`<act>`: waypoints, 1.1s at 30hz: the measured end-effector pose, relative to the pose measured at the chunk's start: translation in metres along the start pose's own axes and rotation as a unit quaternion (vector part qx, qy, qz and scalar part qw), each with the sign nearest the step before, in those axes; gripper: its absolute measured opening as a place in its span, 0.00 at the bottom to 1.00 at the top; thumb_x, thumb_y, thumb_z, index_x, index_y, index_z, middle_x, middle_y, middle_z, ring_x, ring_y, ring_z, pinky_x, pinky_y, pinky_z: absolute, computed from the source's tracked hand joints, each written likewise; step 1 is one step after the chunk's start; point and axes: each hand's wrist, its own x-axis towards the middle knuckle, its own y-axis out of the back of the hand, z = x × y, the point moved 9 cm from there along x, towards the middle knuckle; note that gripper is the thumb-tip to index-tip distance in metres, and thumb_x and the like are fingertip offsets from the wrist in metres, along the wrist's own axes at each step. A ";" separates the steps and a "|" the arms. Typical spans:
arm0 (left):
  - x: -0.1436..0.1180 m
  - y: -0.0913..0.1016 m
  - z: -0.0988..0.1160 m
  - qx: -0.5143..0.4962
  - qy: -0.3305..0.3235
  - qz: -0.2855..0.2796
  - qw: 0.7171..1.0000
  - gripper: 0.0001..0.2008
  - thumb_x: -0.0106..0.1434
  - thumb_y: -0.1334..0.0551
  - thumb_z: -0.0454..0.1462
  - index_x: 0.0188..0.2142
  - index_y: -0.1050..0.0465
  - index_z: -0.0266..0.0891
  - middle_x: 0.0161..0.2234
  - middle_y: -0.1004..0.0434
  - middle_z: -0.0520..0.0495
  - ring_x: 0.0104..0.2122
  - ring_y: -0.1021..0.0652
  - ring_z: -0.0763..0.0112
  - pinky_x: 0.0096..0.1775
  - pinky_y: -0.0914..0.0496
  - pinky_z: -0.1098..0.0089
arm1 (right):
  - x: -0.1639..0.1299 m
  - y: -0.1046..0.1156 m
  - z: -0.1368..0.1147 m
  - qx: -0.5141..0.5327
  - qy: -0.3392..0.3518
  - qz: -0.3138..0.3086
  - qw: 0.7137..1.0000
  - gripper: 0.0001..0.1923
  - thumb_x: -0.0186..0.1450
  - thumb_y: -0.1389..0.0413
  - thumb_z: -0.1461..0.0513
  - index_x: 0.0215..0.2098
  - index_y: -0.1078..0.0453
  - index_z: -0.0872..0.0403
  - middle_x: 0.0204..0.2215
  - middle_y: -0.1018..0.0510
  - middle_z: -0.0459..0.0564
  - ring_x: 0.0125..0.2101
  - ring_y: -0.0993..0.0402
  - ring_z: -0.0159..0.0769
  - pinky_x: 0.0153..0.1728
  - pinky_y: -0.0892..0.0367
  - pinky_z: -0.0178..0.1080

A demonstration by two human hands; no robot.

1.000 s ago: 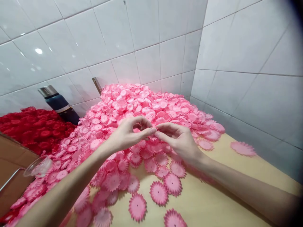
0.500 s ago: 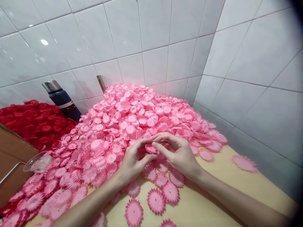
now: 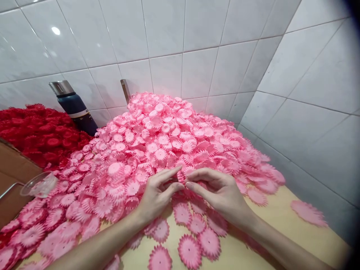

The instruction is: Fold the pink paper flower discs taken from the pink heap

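Observation:
In front of a large heap of pink flower-shaped discs (image 3: 160, 142), my two hands meet at one small pink flower disc (image 3: 181, 177). My left hand (image 3: 157, 193) pinches its left side between thumb and fingers. From the other side, the thumb and bent fingers of my right hand (image 3: 223, 191) close on its right edge. The disc stands nearly edge-on, partly covered by the fingertips. Below my hands, several loose discs with toothed rims and a small dark centre hole, such as one pink disc (image 3: 189, 251), lie flat on the pale yellow table (image 3: 239, 255).
A heap of red discs (image 3: 36, 131) lies at the left behind a cardboard box (image 3: 14, 176). A dark blue flask (image 3: 75, 108) leans there. A clear plastic cup (image 3: 39, 184) sits by the box. White tiled walls (image 3: 165, 75) bound the back and right.
The view has shifted slightly. The held disc has turned from face-up to more edge-on, and my fingertips have drawn a little apart at the top.

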 end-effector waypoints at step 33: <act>-0.003 -0.002 -0.021 -0.148 0.096 -0.023 0.984 0.16 0.54 0.29 0.34 0.43 0.20 0.41 0.30 0.16 0.48 0.27 0.21 0.73 0.32 0.25 0.72 | -0.001 -0.006 -0.012 -0.034 0.042 -0.057 0.997 0.08 0.64 0.45 0.66 0.36 0.24 0.51 0.34 0.22 0.50 0.36 0.25 0.37 0.36 0.29 0.38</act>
